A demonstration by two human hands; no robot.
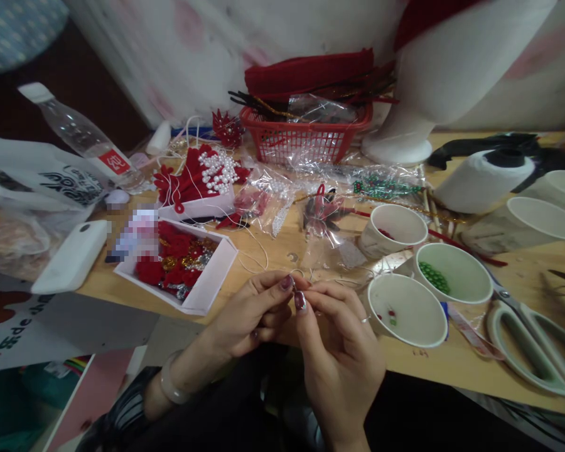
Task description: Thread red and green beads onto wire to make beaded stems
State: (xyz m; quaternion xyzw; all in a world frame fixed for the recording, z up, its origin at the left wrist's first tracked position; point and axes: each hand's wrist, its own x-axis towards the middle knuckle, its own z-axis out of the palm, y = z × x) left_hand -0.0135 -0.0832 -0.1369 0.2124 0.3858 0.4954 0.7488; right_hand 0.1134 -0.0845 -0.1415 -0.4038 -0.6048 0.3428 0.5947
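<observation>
Both hands meet above the table's front edge, fingertips pinched close together. My left hand point(252, 314), with a pale bangle at its wrist, is closed at the thumb and forefinger. My right hand point(341, 351), wearing a ring, pinches right beside it. A thin pale thread point(313, 274) shows at the fingertips; anything small between them is hidden. Just right of my right hand stands a white paper cup point(407, 311) with a few red and green beads. Behind it are a cup of green beads point(454, 273) and a cup of red beads point(393, 232).
Left lies a white box point(216, 276) of red, gold and silver pieces. Large scissors point(532, 345) rest at right. Farther back are a red basket point(306, 135), plastic bags of beads, a thread cone point(484, 179) and a bottle point(82, 135). A white phone point(73, 257) lies left.
</observation>
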